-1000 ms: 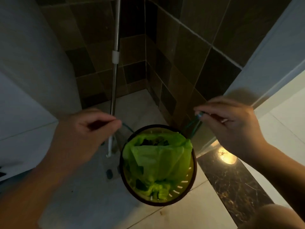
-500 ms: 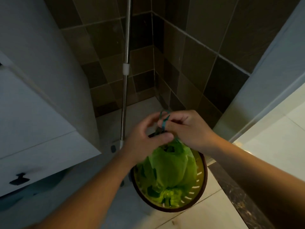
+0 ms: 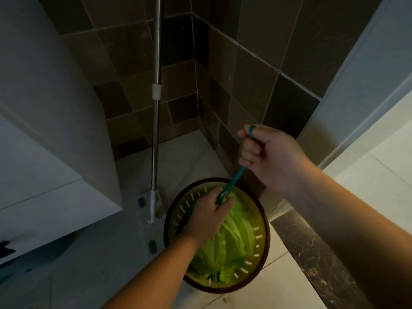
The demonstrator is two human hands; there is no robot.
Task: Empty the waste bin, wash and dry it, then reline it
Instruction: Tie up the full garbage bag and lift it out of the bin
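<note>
Down on the tiled floor, the round waste bin [image 3: 263,221] stands in the corner, just right of a mop pole [image 3: 155,130]. Inside it sits a green bin bag [image 3: 231,241], its mouth gathered. The left hand [image 3: 207,216] grips the bag's bunched neck over the bin. The right hand [image 3: 265,152], raised above and to the right, is curled tight round the teal drawstring [image 3: 234,179], stretched taut between both hands.

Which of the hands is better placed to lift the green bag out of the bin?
Right. The right hand grips the teal drawstring, pulled taut above the waste bin. The left hand pinches the green bag neck, low inside.
</note>
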